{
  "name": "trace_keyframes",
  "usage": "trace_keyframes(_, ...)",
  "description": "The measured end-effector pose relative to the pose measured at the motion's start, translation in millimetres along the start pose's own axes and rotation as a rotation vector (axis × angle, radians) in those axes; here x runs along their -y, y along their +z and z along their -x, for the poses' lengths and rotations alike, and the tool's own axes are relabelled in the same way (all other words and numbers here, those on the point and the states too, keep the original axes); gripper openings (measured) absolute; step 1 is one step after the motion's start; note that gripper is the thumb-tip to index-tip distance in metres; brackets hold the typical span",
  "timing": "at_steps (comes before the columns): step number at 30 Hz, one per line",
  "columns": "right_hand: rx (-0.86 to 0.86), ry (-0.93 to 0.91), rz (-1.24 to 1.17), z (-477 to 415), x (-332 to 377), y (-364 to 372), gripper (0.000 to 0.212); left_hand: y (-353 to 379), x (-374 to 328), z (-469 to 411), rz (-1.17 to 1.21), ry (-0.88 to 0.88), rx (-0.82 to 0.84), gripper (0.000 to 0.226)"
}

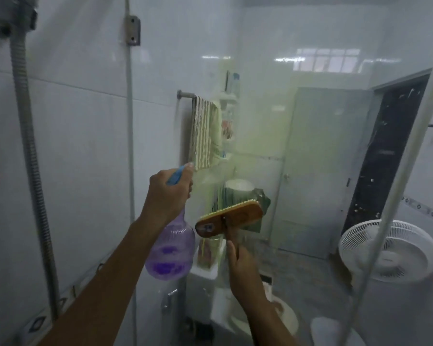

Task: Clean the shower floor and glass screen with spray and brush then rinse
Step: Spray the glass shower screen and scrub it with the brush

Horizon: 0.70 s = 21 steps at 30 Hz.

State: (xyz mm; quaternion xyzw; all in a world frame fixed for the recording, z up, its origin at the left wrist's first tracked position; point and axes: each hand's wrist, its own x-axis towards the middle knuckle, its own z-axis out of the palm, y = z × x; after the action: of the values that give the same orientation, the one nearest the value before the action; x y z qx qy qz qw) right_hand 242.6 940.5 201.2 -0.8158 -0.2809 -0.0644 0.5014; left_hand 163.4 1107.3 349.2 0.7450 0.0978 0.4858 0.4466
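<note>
Brush (229, 218) bristles press against the glass screen (258, 136), probably to scrub its greenish film. The right hand (243, 268), arm reaching forward, is curled round the handle just below the head. The left hand (169, 193), raised higher, grips the purple spray bottle (170, 248) at its neck, nozzle toward the glass, seemingly ready to wet more.

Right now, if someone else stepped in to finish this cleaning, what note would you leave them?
Left hand grips the spray bottle, nozzle toward the glass screen.
Right hand holds the brush by its handle, bristles at the glass.
Done: a greenish film of spray covers the middle of the glass, with drips running down.
Left: scrub the glass, probably the shower floor too (out of view), then rinse.
</note>
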Motion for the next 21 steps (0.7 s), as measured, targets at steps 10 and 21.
trace_keyframes(10, -0.280, -0.169, -0.037, -87.2, 84.6, -71.9, 0.053, 19.7, 72.4, 57.9, -0.010, -0.220, 0.145, 0.053)
trace_keyframes(21, -0.161, -0.187, -0.020, -78.4, 98.2, -54.6, 0.044, 20.0, 87.8, 70.7, -0.011, -0.083, 0.114, 0.060)
